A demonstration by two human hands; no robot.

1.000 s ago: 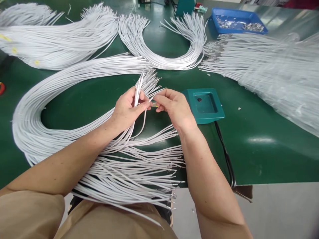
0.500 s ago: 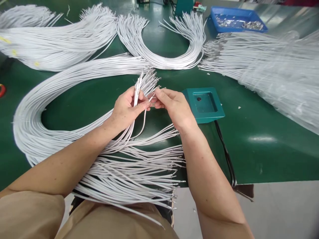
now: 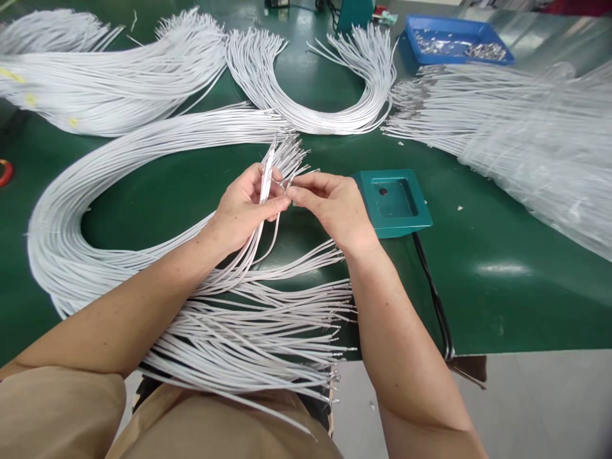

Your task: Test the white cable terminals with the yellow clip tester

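My left hand (image 3: pixel 246 204) is closed around a few white wires (image 3: pixel 268 175), whose ends stand up above its fingers. One white wire (image 3: pixel 276 233) curves down from between the two hands. At its tip the fingers of my right hand (image 3: pixel 329 204) are pinched together, touching the left fingertips. What lies exactly inside that pinch is too small to tell. Behind the hands, the metal-tipped ends of a long looped wire bundle (image 3: pixel 57 223) reach toward them. More loose wires (image 3: pixel 248 319) spread out below my hands, over the table edge and lap.
A green block with a square recess (image 3: pixel 421 210) sits right of my right hand, with black cables (image 3: pixel 433 287) below it. Further back are a U-shaped wire bundle (image 3: pixel 329 121), a plastic-covered bundle (image 3: pixel 540 127) and a blue tray (image 3: pixel 459 32) of metal pieces.
My right hand's thumb and fingers have shifted slightly left and lower, closer against the left fingertips. The wires in my left hand have moved very little.
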